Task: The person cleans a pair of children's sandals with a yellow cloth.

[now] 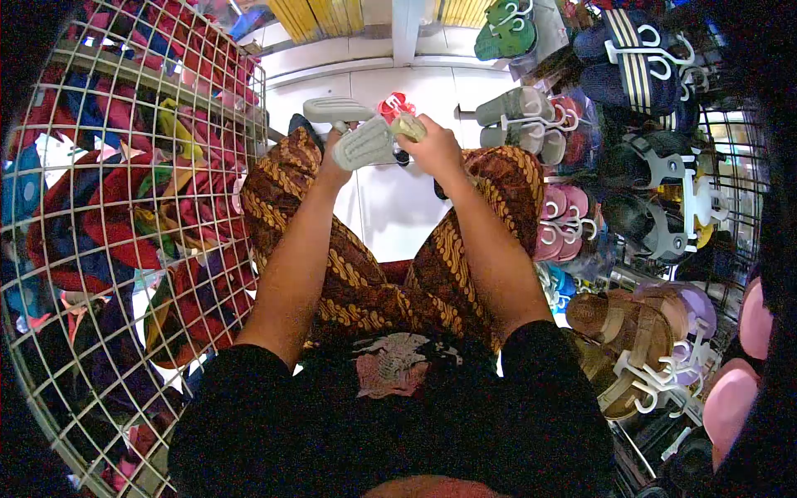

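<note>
My left hand (pixel 334 155) is closed around a pair of pale grey sandals, held up between my knees. One sandal (pixel 365 144) shows its ribbed surface, and the other sandal (pixel 336 109) lies across behind it. My right hand (pixel 435 150) is closed on a crumpled yellowish cloth (pixel 408 126), right beside the nearer sandal's edge. Just beyond the cloth is a small red item with a white piece on it (pixel 396 106); whether anything holds it cannot be told.
A wire grid (pixel 141 199) with colourful items behind it stands on the left. Sandals on white hangers, such as a green-grey pair (pixel 515 108) and a brown pair (pixel 623 332), line the right side. White floor tiles (pixel 403 207) show between my knees.
</note>
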Motion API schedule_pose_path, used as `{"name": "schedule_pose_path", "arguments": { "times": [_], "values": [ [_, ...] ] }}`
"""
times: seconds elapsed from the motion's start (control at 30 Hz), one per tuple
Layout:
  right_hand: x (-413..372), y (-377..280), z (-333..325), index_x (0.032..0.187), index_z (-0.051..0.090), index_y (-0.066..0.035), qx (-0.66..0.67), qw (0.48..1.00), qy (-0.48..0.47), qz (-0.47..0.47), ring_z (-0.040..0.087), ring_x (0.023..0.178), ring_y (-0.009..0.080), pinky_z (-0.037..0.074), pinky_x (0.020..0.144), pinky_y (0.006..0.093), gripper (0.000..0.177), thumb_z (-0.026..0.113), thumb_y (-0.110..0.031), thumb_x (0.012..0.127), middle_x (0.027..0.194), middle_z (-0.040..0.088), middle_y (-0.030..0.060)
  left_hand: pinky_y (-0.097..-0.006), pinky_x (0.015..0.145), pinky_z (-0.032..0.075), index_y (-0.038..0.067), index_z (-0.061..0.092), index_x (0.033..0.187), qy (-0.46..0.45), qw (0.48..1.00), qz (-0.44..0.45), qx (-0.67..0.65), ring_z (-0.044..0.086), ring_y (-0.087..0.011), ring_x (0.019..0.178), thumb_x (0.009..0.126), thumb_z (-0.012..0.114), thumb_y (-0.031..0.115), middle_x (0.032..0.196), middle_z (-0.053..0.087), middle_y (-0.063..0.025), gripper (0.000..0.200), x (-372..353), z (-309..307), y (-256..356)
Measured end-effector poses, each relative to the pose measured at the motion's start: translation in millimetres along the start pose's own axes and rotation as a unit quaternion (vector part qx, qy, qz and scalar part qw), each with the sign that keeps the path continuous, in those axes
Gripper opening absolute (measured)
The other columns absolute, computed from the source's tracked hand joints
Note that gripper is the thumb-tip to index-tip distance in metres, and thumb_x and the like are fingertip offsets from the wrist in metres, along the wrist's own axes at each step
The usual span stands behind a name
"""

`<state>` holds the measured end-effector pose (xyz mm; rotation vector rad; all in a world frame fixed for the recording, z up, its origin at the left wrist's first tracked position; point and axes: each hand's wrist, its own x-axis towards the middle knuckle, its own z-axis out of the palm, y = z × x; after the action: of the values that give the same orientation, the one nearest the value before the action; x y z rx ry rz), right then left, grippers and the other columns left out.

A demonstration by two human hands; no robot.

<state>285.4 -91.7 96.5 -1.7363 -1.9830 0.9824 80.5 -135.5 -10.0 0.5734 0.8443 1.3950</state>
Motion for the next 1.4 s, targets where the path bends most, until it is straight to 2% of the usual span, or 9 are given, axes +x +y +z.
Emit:
{"name": "schedule_pose_path", "arguments": {
  "times": [0.2,0.3,0.47,0.6,0.9,1.0,1.13,1.3,1.4],
  "values": [
    [6.5,13.4,8.6,0.101,0.065,-0.012,0.014,0.999,0.035,-0.031,0.067,0.08,0.0389,0.053,0.07,0.0469,0.041,0.074,-0.043,0.076,0.084,0.07,0.0175,-0.0383,0.094,0.054,0.014,0.052,0.121,0.003,0.996,-0.017,-0.088,0.062,-0.0205,0.11,0.103,0.041,0.034,0.117,0.06,-0.0037,0.03,0.5,-4.1,0.1],
    [3.3,9.7,5.6,0.103,0.065,-0.012,0.051,0.997,0.018,-0.063,0.067,0.08,0.0382,0.053,0.07,0.0458,0.04,0.075,-0.04,0.076,0.084,0.069,0.0176,-0.0361,0.094,0.054,0.011,0.05,0.123,-0.071,0.996,0.021,-0.039,0.063,-0.0195,0.107,0.104,0.038,0.031,0.116,0.06,-0.0046,0.031,-4.1,7.8,8.9],
    [-28.2,-26.0,-7.3,0.112,0.065,-0.015,0.033,0.979,-0.052,-0.193,0.068,0.083,0.0345,0.054,0.073,0.0425,0.045,0.077,-0.038,0.074,0.087,0.07,0.0161,-0.0378,0.088,0.055,0.012,0.052,0.121,0.032,0.998,-0.023,0.042,0.064,-0.021,0.102,0.102,0.038,0.039,0.111,0.062,-0.0068,0.037,-6.9,25.1,11.6],
    [-33.8,-28.5,-2.4,0.108,0.065,-0.014,0.006,0.986,-0.021,-0.163,0.068,0.082,0.0349,0.054,0.073,0.0435,0.04,0.075,-0.036,0.075,0.085,0.07,0.0164,-0.0328,0.095,0.051,0.009,0.042,0.133,-0.004,0.999,-0.05,-0.022,0.057,-0.0177,0.111,0.104,0.036,0.032,0.115,0.054,-0.0043,0.037,-0.8,10.5,5.0],
    [-11.6,-8.2,-7.3,0.098,0.062,-0.011,-0.012,1.0,-0.004,-0.023,0.067,0.081,0.0405,0.052,0.071,0.0471,0.036,0.071,-0.04,0.079,0.082,0.068,0.0198,-0.0345,0.088,0.053,0.012,0.05,0.111,0.005,0.982,-0.146,-0.116,0.063,-0.0155,0.096,0.1,0.043,0.028,0.106,0.055,-0.0005,0.021,-11.5,32.5,34.1],
    [-6.3,1.0,-2.8,0.098,0.062,-0.011,-0.004,1.0,-0.004,-0.027,0.066,0.081,0.0414,0.052,0.071,0.048,0.036,0.07,-0.041,0.079,0.082,0.068,0.0201,-0.0346,0.089,0.054,0.011,0.05,0.113,-0.006,0.997,-0.051,0.054,0.062,-0.0155,0.098,0.1,0.046,0.025,0.106,0.056,-0.0002,0.02,-16.1,33.5,30.7],
    [-5.4,1.8,-2.8,0.098,0.062,-0.011,-0.023,0.999,-0.013,-0.033,0.066,0.081,0.0416,0.052,0.071,0.0485,0.036,0.07,-0.04,0.079,0.083,0.068,0.0197,-0.0352,0.093,0.053,0.008,0.047,0.125,-0.067,0.995,-0.009,-0.071,0.061,-0.0171,0.11,0.097,0.053,0.021,0.116,0.057,-0.0044,0.031,-17.4,16.8,20.0],
    [-8.2,0.7,-4.7,0.1,0.063,-0.012,-0.009,0.999,-0.022,-0.046,0.066,0.082,0.0409,0.052,0.071,0.048,0.036,0.069,-0.041,0.08,0.084,0.068,0.0187,-0.0359,0.094,0.053,0.007,0.044,0.131,-0.085,0.996,0.015,-0.027,0.06,-0.0192,0.114,0.099,0.05,0.015,0.125,0.057,-0.0079,0.034,-11.1,6.9,12.4],
    [-15.2,-6.5,-10.7,0.102,0.064,-0.012,-0.012,0.997,-0.046,-0.058,0.066,0.083,0.0393,0.053,0.073,0.0459,0.037,0.071,-0.039,0.078,0.087,0.069,0.018,-0.0357,0.093,0.053,0.006,0.044,0.132,-0.08,0.98,0.105,0.149,0.06,-0.0203,0.114,0.098,0.05,0.01,0.127,0.058,-0.0083,0.035,-4.0,-13.6,-5.8]
  ]
}}
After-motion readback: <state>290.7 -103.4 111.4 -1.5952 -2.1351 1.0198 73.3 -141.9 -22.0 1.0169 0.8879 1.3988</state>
